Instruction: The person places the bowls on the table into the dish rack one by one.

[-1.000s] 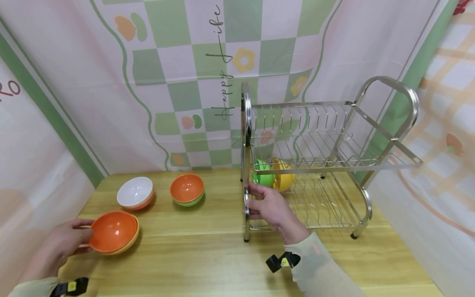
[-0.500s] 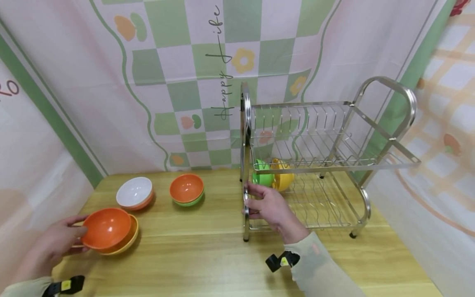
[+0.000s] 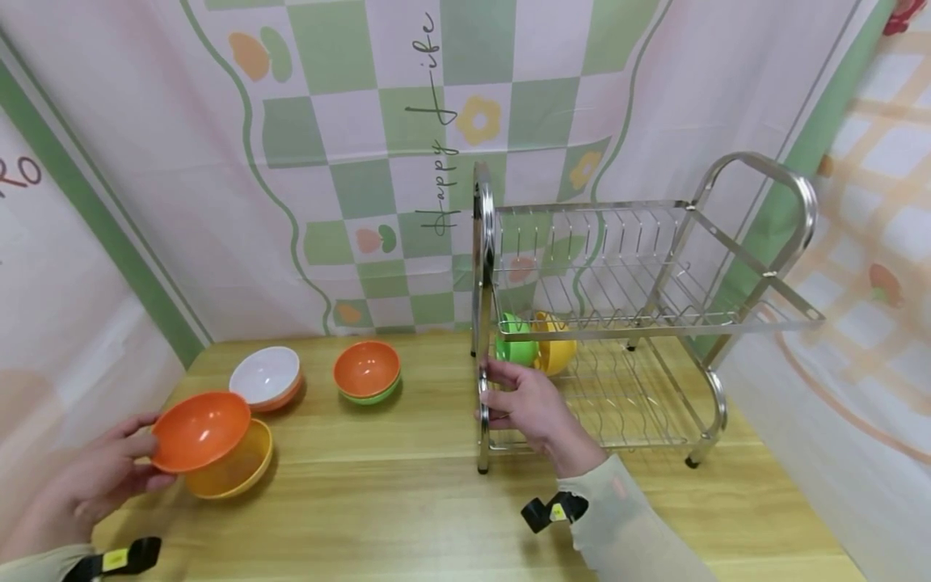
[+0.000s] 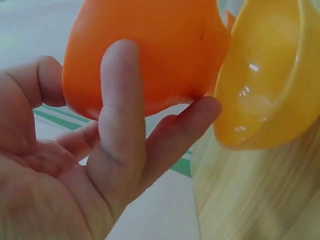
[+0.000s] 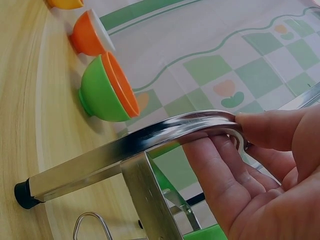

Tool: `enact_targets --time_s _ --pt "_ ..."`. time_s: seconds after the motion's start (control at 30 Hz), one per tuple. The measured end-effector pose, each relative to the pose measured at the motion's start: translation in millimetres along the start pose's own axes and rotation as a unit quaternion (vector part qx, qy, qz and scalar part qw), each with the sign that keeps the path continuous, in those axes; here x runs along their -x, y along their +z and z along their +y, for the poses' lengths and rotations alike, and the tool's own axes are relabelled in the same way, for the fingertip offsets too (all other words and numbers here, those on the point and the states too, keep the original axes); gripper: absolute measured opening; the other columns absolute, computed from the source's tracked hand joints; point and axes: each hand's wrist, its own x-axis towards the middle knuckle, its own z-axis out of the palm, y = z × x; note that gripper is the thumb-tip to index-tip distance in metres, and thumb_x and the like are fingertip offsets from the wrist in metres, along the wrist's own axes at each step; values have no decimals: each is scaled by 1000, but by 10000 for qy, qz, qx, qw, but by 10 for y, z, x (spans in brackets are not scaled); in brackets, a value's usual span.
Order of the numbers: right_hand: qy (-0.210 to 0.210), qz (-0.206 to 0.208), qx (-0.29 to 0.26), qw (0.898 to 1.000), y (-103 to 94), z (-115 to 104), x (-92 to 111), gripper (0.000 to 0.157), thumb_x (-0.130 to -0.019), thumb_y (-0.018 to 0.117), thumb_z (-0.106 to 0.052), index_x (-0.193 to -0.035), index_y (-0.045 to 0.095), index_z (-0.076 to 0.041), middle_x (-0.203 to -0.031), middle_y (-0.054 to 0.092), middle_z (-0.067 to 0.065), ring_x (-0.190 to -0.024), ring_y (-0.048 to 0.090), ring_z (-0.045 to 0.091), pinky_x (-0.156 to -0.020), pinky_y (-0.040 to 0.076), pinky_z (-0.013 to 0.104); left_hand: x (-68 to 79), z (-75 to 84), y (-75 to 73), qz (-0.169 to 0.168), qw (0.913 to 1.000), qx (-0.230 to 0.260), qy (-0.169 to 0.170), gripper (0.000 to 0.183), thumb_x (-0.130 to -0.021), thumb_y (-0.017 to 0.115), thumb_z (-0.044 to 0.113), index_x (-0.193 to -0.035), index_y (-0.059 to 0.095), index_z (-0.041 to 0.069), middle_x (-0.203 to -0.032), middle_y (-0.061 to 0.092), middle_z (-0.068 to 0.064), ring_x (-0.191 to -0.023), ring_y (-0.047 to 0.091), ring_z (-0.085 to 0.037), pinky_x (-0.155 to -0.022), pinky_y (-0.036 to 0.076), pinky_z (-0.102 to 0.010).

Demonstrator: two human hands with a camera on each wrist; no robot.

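At the front left, my left hand grips an orange bowl by its left side, tilted above a yellow bowl on the table. In the left wrist view the thumb and fingers press the outside of the orange bowl, and the yellow bowl is close beside it. My right hand holds the near left post of a metal dish rack. The right wrist view has its thumb and fingers round the curved metal tube.
A white-lined bowl stands on an orange one at the back left. Right of it, an orange bowl nests in a green one. On the rack's lower tier, a green bowl and a yellow one stand on edge at the left.
My left hand has lifted the orange bowl out of the yellow bowl and moved it left and up, tilting it. The yellow bowl stays on the table. My right hand has kept its place.
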Motion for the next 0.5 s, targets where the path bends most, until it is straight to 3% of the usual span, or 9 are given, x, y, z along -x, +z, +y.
enact_targets --time_s 0.2,0.4,0.5 --pt "0 -35 49 10000 0 -6 5 60 -91 66 7 -146 50 -10 -145 50 17 -87 68 40 -75 61 44 6 -37 -15 -930 9922 757 335 47 -99 36 -9 -105 65 28 -106 60 -10 -86 67 -34 -77 59 -51" --pt "9 -42 47 10000 -12 4 3 61 -91 65 7 -147 49 -10 -146 48 18 -90 67 42 -75 61 43 -4 -37 18 -1941 9676 1558 436 48 -103 31 -5 -118 65 25 -116 63 -11 -101 65 -35 -89 54 -53" --pt "-21 -35 59 10000 -14 16 -7 61 -91 65 7 -147 49 -10 -145 49 18 -90 67 44 -74 61 43 -6 -39 56 -2396 9495 1975 454 50 -106 26 -1 -126 64 23 -121 61 -14 -109 63 -37 -95 50 -53"
